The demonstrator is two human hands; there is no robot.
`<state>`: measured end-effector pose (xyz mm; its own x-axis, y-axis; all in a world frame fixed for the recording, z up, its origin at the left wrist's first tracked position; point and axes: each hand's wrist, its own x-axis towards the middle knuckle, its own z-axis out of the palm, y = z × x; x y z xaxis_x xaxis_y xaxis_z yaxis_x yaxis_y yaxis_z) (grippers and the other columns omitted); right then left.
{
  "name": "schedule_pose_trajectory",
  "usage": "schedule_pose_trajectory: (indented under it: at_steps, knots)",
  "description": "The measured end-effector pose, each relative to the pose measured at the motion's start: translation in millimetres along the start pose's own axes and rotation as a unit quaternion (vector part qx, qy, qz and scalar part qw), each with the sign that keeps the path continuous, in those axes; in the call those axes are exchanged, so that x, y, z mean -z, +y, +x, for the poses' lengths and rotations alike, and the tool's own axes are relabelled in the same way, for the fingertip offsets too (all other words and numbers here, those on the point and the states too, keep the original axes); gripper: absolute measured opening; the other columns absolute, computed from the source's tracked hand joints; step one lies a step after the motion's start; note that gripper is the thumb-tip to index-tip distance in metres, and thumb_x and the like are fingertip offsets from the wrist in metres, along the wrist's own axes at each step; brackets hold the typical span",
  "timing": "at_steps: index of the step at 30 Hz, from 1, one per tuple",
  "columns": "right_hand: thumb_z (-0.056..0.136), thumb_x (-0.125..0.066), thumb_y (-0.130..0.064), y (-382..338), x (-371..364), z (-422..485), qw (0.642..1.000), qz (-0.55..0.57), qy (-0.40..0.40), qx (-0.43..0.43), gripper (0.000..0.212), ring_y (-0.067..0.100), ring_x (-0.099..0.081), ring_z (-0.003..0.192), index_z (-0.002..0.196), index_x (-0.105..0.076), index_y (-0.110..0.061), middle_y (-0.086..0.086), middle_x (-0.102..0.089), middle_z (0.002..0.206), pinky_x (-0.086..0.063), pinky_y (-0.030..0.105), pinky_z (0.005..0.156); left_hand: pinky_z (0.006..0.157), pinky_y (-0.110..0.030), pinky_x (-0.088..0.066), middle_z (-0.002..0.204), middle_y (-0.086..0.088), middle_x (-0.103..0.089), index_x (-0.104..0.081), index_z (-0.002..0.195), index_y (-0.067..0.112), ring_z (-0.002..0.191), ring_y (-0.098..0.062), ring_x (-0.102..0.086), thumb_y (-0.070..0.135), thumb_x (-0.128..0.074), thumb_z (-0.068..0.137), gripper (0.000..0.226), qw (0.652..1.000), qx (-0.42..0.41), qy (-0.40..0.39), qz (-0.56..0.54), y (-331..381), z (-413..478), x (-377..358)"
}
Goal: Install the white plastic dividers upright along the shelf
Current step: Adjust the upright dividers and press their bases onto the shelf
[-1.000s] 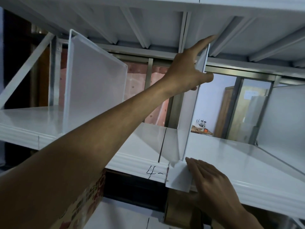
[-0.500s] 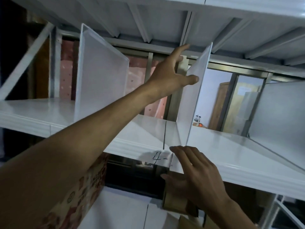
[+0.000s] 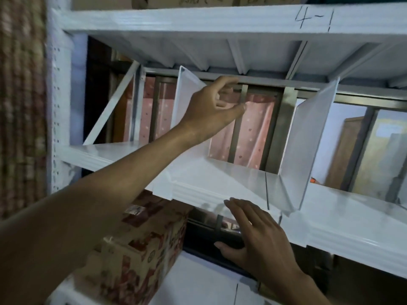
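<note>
Standing upright on the white metal shelf, a translucent white plastic divider rises at the left-middle of the bay, its top corner reaching close under the ribbed underside of the white upper shelf. The left hand is raised against this divider's upper part, thumb and fingers curled toward each other in a loose pinch; whether they actually grip the panel's edge cannot be told, as the hand covers it. A second translucent white plastic divider stands upright further right on the same shelf, its lower front corner overhanging the shelf's front lip. The right hand hovers just below and in front of that lip, between the two dividers, palm forward with fingers extended and slightly spread, holding nothing. Handwritten black marking "4-1" shows on the front edge of the upper shelf. Beneath the working shelf, at the left, sits a brown cardboard box with red printing. Behind the shelving hangs a pink patterned curtain, and a white perforated upright post frames the left side.
</note>
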<state>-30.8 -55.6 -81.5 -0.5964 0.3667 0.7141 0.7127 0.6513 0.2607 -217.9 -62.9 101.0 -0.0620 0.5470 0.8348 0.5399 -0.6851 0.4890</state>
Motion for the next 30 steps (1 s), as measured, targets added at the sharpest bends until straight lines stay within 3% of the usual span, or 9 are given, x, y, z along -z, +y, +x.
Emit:
schedule_pose_trajectory:
  at_steps: [2,6,8,11,15,21,24,27,30]
  knots:
    - [0.066,-0.07,-0.06,-9.8,-5.5,11.9,1.0,0.008,0.003,0.009,0.078,0.021,-0.059,0.114,0.13,-0.055,-0.016,0.001,-0.062,0.126,-0.047,0.031,0.092,0.084,-0.01,-0.049,0.123,0.011,-0.059,-0.054,0.135,0.03,0.103,-0.004,-0.063,0.031,-0.073,0.087,0.052,1.0,-0.005,0.023,0.005,-7.7,3.7,19.7]
    - [0.069,-0.067,-0.059,-32.3,-22.6,41.9,1.0,0.003,0.019,0.024,0.073,0.02,-0.059,0.113,0.127,-0.058,-0.016,0.001,-0.063,0.124,-0.046,0.03,0.093,0.07,0.003,-0.046,0.121,0.017,-0.056,-0.053,0.132,0.033,0.092,0.008,-0.058,0.033,-0.072,0.088,0.048,0.999,-0.005,0.048,0.005,-35.9,16.7,58.5]
    - [0.071,-0.064,-0.059,-42.5,-34.4,57.0,1.0,0.004,0.023,0.021,0.071,0.02,-0.059,0.114,0.127,-0.057,-0.016,0.001,-0.063,0.125,-0.048,0.031,0.093,0.071,-0.001,-0.048,0.122,0.015,-0.058,-0.054,0.129,0.034,0.097,0.005,-0.059,0.033,-0.073,0.087,0.046,0.998,-0.019,0.066,0.002,-54.6,21.2,77.2]
    - [0.075,-0.06,-0.06,-62.1,-57.1,82.9,0.999,-0.004,0.031,0.002,0.069,0.019,-0.059,0.114,0.129,-0.057,-0.016,0.0,-0.063,0.125,-0.05,0.032,0.092,0.085,-0.013,-0.049,0.122,0.019,-0.057,-0.053,0.12,0.04,0.107,0.006,-0.056,0.031,-0.073,0.086,0.041,0.995,-0.049,0.082,0.005,-88.9,33.2,103.1]
    - [0.075,-0.054,-0.061,-88.0,-80.9,118.8,0.999,-0.024,0.025,-0.017,0.07,0.019,-0.06,0.111,0.128,-0.056,-0.016,-0.001,-0.063,0.123,-0.051,0.03,0.09,0.077,-0.004,-0.042,0.138,0.012,-0.05,-0.049,0.128,0.04,0.107,0.004,-0.053,0.032,-0.073,0.087,0.049,0.999,-0.045,0.02,-0.005,-128.5,53.1,131.2]
    - [0.069,-0.054,-0.069,-101.2,-90.8,147.0,0.994,-0.09,-0.004,-0.06,0.081,0.018,-0.062,0.106,0.126,-0.058,-0.012,0.0,-0.064,0.12,-0.051,0.028,0.084,0.106,-0.039,-0.047,0.134,0.02,-0.049,-0.048,0.136,0.038,0.126,-0.013,-0.053,0.038,-0.074,0.082,0.06,0.997,-0.031,-0.03,-0.069,-163.9,76.0,133.9]
    - [0.065,-0.057,-0.071,-97.9,-93.6,148.7,0.991,-0.103,-0.029,-0.084,0.085,0.017,-0.062,0.106,0.126,-0.057,-0.012,-0.001,-0.064,0.12,-0.052,0.027,0.082,0.11,-0.043,-0.043,0.145,0.015,-0.047,-0.044,0.139,0.038,0.131,-0.014,-0.048,0.042,-0.073,0.082,0.064,0.994,-0.033,-0.049,-0.092,-166.8,80.3,126.9]
    - [0.062,-0.063,-0.07,-96.7,-100.5,145.6,0.987,-0.121,-0.056,-0.085,0.087,0.018,-0.062,0.105,0.127,-0.055,-0.013,-0.001,-0.064,0.121,-0.052,0.028,0.083,0.104,-0.049,-0.049,0.153,0.01,-0.039,-0.039,0.145,0.037,0.134,-0.015,-0.045,0.042,-0.073,0.085,0.069,0.992,-0.026,-0.073,-0.104,-163.1,83.3,120.1]
    - [0.063,-0.066,-0.068,-92.8,-109.0,143.5,0.986,-0.137,-0.06,-0.072,0.085,0.019,-0.064,0.101,0.125,-0.058,-0.011,0.001,-0.066,0.117,-0.052,0.028,0.083,0.078,-0.047,-0.063,0.157,0.011,-0.029,-0.033,0.147,0.043,0.131,-0.02,-0.046,0.043,-0.07,0.087,0.071,0.986,0.004,-0.114,-0.118,-156.4,84.2,114.4]
